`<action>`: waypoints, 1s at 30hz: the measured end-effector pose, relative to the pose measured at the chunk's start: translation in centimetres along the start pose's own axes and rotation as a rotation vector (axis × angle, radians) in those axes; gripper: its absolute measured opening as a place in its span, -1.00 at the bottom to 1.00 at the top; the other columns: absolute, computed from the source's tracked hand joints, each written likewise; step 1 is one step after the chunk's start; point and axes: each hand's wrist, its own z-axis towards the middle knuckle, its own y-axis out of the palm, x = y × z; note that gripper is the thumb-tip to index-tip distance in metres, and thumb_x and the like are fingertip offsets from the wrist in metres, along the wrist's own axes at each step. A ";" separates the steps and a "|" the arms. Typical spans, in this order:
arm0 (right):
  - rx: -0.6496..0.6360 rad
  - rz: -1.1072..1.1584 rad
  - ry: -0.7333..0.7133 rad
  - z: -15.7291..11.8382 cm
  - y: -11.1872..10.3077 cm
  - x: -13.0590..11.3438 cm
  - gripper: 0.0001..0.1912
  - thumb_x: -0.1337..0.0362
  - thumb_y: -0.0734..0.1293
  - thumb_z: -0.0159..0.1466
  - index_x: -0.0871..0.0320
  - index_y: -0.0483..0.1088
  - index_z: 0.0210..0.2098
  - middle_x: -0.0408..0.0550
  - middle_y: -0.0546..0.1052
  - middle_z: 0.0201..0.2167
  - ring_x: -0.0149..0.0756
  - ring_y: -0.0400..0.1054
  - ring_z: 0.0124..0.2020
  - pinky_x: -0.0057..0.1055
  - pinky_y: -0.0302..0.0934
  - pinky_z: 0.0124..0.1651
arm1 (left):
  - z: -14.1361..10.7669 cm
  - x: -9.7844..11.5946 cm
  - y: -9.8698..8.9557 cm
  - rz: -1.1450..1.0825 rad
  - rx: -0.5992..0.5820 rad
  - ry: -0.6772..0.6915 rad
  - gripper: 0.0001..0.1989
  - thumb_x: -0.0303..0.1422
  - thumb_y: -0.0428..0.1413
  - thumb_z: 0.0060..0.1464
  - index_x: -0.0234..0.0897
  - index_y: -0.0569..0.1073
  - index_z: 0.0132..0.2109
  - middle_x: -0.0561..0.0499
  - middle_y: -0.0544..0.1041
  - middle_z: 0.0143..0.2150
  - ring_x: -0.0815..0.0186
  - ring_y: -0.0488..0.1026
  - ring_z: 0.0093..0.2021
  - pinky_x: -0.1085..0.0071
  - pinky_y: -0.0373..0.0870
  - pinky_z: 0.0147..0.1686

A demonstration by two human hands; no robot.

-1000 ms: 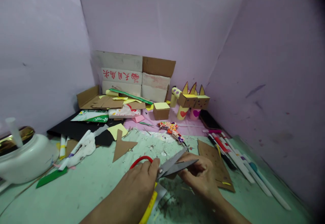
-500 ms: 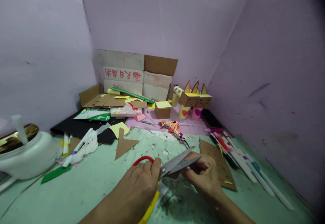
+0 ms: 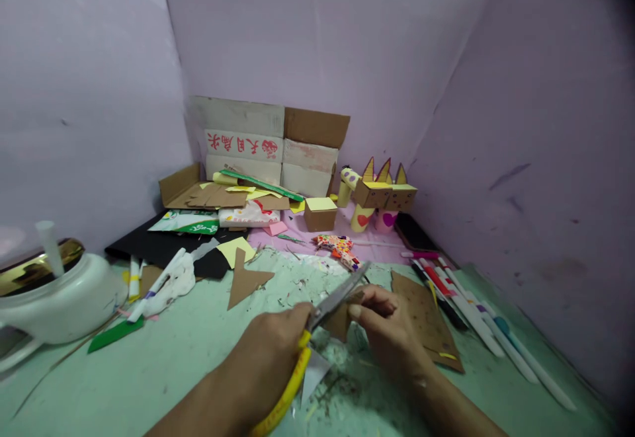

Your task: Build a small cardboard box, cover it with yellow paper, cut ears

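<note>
My left hand [image 3: 278,351] is wrapped round the yellow handle of a pair of scissors [image 3: 337,297], whose blades look nearly closed and point up and to the right. Between finger and thumb, my right hand [image 3: 387,328] pinches a small piece of brown cardboard [image 3: 338,322] beside the blades. Part of that piece is hidden behind the blades and fingers. Below the scissors lies a pale paper scrap [image 3: 314,372]. An angular cardboard cutout [image 3: 247,278] rests on the table to the left.
Markers [image 3: 476,315] and a flat cardboard piece [image 3: 426,318] lie at the right. A white pot [image 3: 74,301] stands at the left. Farther back are a small box [image 3: 320,215], cardboard figures [image 3: 380,196], a glue gun [image 3: 337,246] and a large carton [image 3: 248,146].
The scissor blades have come together, and the red handle ring no longer shows. The cardboard piece in my right hand has turned more into view, and that hand's fingers have shifted slightly left.
</note>
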 end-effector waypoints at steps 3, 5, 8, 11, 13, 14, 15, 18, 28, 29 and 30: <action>0.004 0.126 0.076 0.2 0.5 0.0 -0.88 0.29 0.45 -0.09 0.17 0.44 -0.63 -0.16 0.45 -0.69 -0.42 0.26 -0.64 -0.50 0.18 -0.54 | 0.6 -1.0 -1.7 0.210 0.120 -0.303 -0.79 -0.48 -0.10 0.05 -0.24 0.35 -0.17 -0.10 0.56 -0.31 0.15 0.49 -0.33 0.36 0.28 -0.41; 0.043 0.146 0.119 0.3 0.9 -0.1 -0.87 0.31 0.46 -0.13 0.19 0.42 -0.66 -0.18 0.42 -0.73 -0.46 0.22 -0.67 -0.53 0.14 -0.58 | 0.9 -2.1 -2.7 0.355 0.123 -0.478 -0.75 -0.40 -0.13 0.10 -0.27 0.37 -0.13 -0.19 0.57 -0.31 0.00 0.51 -0.31 0.29 0.26 -0.44; 0.080 0.153 0.201 0.4 1.2 -0.1 -0.85 0.35 0.46 -0.19 0.21 0.38 -0.70 -0.22 0.37 -0.78 -0.52 0.15 -0.72 -0.56 0.08 -0.63 | 1.2 -4.0 -3.5 0.413 0.086 -0.588 -0.71 -0.33 -0.09 0.08 -0.28 0.40 -0.10 -0.26 0.57 -0.23 -0.10 0.50 -0.22 0.23 0.28 -0.41; 0.098 0.193 0.298 0.5 1.2 0.0 -0.80 0.36 0.45 -0.22 0.20 0.32 -0.71 -0.26 0.32 -0.80 -0.56 0.11 -0.75 -0.60 0.04 -0.68 | 1.3 -5.3 -3.8 0.446 0.085 -0.650 -0.63 -0.29 0.01 0.01 -0.25 0.40 -0.01 -0.25 0.57 -0.20 -0.10 0.49 -0.18 0.22 0.29 -0.36; 0.116 0.233 0.364 0.5 1.2 0.0 -0.76 0.35 0.46 -0.23 0.18 0.28 -0.71 -0.29 0.29 -0.79 -0.57 0.11 -0.75 -0.61 0.06 -0.69 | 1.3 -5.4 -3.8 0.462 0.146 -0.671 -0.64 -0.29 0.01 0.01 -0.23 0.43 -0.02 -0.24 0.57 -0.23 -0.10 0.49 -0.21 0.21 0.29 -0.37; 0.117 0.249 0.395 0.5 1.2 0.0 -0.74 0.35 0.47 -0.24 0.18 0.25 -0.73 -0.30 0.26 -0.79 -0.57 0.11 -0.74 -0.61 0.08 -0.69 | 1.4 -5.2 -3.7 0.423 0.207 -0.664 -0.67 -0.28 0.01 0.01 -0.22 0.46 -0.07 -0.22 0.57 -0.26 -0.07 0.49 -0.23 0.22 0.28 -0.37; 0.112 0.262 0.420 0.5 1.2 0.0 -0.72 0.34 0.47 -0.23 0.18 0.23 -0.74 -0.31 0.25 -0.79 -0.57 0.12 -0.74 -0.61 0.11 -0.69 | 1.4 -4.7 -3.5 0.321 0.268 -0.637 -0.72 -0.26 0.00 0.02 -0.22 0.49 -0.15 -0.18 0.57 -0.30 -0.01 0.49 -0.27 0.25 0.28 -0.39; 0.076 0.260 0.468 0.5 1.5 -0.2 -0.73 0.34 0.46 -0.21 0.19 0.24 -0.74 -0.31 0.23 -0.79 -0.57 0.13 -0.73 -0.61 0.18 -0.68 | 1.7 -2.6 -1.9 -0.324 0.246 -0.503 -0.70 -0.15 0.02 -0.01 -0.28 0.48 -0.43 -0.05 0.49 -0.52 0.26 0.41 -0.51 0.40 0.25 -0.52; -0.066 0.304 0.682 0.3 1.7 -0.2 -0.96 0.42 0.38 -0.09 0.28 0.42 -0.61 -0.18 0.42 -0.71 -0.55 0.29 -0.69 -0.67 0.27 -0.64 | 2.8 0.6 2.8 -1.368 -0.103 -0.650 -0.74 -0.27 0.23 -0.43 -0.31 0.31 -0.63 0.13 0.28 -0.76 0.58 0.07 -0.80 0.63 -0.16 -0.83; -0.073 0.321 0.705 0.4 1.6 -0.3 -0.97 0.43 0.37 -0.07 0.30 0.43 -0.58 -0.16 0.43 -0.69 -0.54 0.31 -0.68 -0.67 0.28 -0.62 | 2.9 0.5 2.7 -1.428 -0.123 -0.669 -0.73 -0.29 0.25 -0.45 -0.31 0.31 -0.62 0.14 0.28 -0.76 0.59 0.06 -0.80 0.64 -0.18 -0.83; -0.079 0.337 0.724 0.4 1.5 -0.3 -0.97 0.43 0.37 -0.05 0.30 0.44 -0.56 -0.15 0.44 -0.67 -0.54 0.33 -0.66 -0.67 0.30 -0.60 | 2.9 0.4 2.6 -1.471 -0.139 -0.685 -0.72 -0.31 0.26 -0.47 -0.32 0.31 -0.61 0.14 0.28 -0.76 0.60 0.05 -0.80 0.64 -0.19 -0.82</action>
